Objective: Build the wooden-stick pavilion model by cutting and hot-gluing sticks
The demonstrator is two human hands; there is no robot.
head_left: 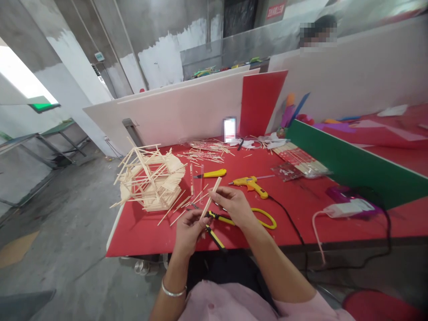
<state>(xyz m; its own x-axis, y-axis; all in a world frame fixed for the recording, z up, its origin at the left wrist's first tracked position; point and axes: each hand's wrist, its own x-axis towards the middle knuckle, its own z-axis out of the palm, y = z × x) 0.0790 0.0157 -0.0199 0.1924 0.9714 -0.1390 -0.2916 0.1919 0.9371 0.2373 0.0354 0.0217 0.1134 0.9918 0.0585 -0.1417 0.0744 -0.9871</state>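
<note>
Both hands hold one pale wooden stick (pixel 210 199) above the near edge of the red desk (pixel 140 232). The left hand (pixel 187 229) has its fingers closed around the stick's lower end; the right hand (pixel 230 203) pinches the stick nearer its upper part, fingers together on it. The stick tilts up and to the right, its top end free. A silver bangle (pixel 172 292) sits on the left wrist.

Under the hands lie pliers (pixel 214 234) with black-and-yellow handles, touching the desk, and yellow-handled scissors (pixel 264 218) just beside the right hand. Beyond the hands lie a yellow glue gun (pixel 250 183) with a black cord and a yellow utility knife (pixel 214 173). To the left stands a stick model (pixel 150 178), with loose sticks (pixel 203 154) scattered near it and further back. Packs of sticks (pixel 301 161) lie to the right, near a green board (pixel 351 165). A white power strip (pixel 347 207) lies at the right. White boards (pixel 174 113) and a red board (pixel 259 102) stand behind the desk.
</note>
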